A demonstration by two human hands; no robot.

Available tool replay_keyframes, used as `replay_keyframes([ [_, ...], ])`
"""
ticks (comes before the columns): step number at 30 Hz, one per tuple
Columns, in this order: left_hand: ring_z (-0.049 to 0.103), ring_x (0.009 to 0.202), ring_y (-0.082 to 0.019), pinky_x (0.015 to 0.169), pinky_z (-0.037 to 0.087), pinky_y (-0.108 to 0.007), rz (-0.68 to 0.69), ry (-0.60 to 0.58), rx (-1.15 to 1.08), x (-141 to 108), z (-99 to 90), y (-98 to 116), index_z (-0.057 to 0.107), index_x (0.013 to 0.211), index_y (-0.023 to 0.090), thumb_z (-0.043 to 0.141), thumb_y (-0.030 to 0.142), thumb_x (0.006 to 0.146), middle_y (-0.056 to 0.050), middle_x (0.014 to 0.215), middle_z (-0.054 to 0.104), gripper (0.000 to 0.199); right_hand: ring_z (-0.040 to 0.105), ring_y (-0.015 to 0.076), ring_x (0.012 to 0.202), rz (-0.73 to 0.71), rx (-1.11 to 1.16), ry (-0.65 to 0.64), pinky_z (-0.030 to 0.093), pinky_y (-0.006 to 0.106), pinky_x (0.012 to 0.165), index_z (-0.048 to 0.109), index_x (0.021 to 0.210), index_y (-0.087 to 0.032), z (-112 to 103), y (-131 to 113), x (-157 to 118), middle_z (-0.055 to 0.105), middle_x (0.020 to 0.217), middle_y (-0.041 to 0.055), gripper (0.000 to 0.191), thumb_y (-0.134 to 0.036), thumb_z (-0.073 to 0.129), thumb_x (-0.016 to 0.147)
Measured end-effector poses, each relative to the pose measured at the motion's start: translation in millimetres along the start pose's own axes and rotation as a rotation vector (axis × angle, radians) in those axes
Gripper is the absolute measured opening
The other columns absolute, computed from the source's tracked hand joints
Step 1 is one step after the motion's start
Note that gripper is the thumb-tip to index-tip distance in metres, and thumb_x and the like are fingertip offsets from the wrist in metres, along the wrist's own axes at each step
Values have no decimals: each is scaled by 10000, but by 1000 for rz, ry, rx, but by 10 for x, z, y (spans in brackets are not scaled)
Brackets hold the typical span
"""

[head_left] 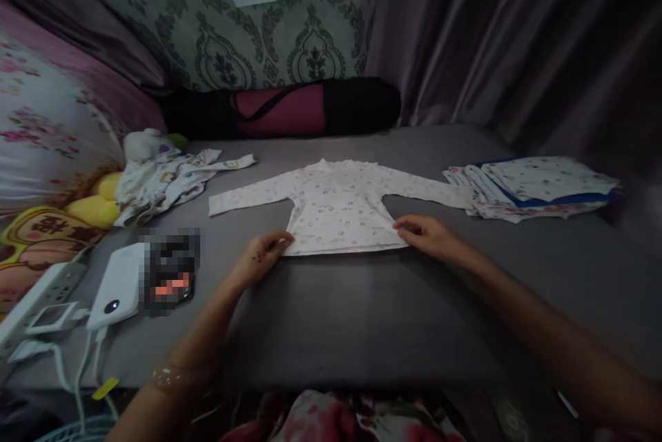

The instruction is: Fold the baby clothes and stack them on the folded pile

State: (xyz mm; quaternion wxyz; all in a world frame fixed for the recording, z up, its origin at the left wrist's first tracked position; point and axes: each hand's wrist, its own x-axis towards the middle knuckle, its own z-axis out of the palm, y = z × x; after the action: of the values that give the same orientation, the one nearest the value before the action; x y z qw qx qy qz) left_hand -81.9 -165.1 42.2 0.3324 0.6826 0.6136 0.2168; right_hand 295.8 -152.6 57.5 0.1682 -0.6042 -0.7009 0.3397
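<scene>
A small white long-sleeved shirt [338, 211] with a tiny print lies spread flat on the grey bed surface [362, 325], its neck pointing away from me and both sleeves stretched out sideways. My left hand [263, 256] pinches the bottom left corner of its hem. At the opposite corner of the hem, my right hand [427, 235] grips the fabric between thumb and fingers. The right sleeve's cuff reaches a stack of folded clothes [548, 183]. Off to the left lies a loose heap of printed white clothes [165, 180].
A white power bank [118, 283] with cables, a power strip [44, 297] and a blurred-out object [169, 273] sit at the left front. Yellow plush toys [96, 204] and a floral pillow [52, 118] are behind them. A long black and maroon bag [282, 111] lies along the wall.
</scene>
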Motion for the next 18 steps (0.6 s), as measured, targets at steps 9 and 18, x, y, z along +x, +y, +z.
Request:
replay_keyframes([
  [9, 568, 623, -180, 625, 413, -267, 69, -43, 259, -31, 9, -111, 703, 1011, 245, 430, 461, 881, -15, 718, 647, 372, 618, 159, 699, -18, -374, -104, 360, 238, 583, 664, 1112, -278, -30, -88, -111, 703, 827, 6, 288, -341, 535, 862],
  [18, 605, 874, -193, 771, 462, -283, 322, -109, 377, 271, 362, 681, 679, 979, 199, 417, 269, 916, -89, 969, 639, 279, 624, 205, 960, -72, -515, 161, 417, 266, 742, 695, 1015, -230, -238, 21, 405, 687, 1054, 46, 233, -274, 491, 910],
])
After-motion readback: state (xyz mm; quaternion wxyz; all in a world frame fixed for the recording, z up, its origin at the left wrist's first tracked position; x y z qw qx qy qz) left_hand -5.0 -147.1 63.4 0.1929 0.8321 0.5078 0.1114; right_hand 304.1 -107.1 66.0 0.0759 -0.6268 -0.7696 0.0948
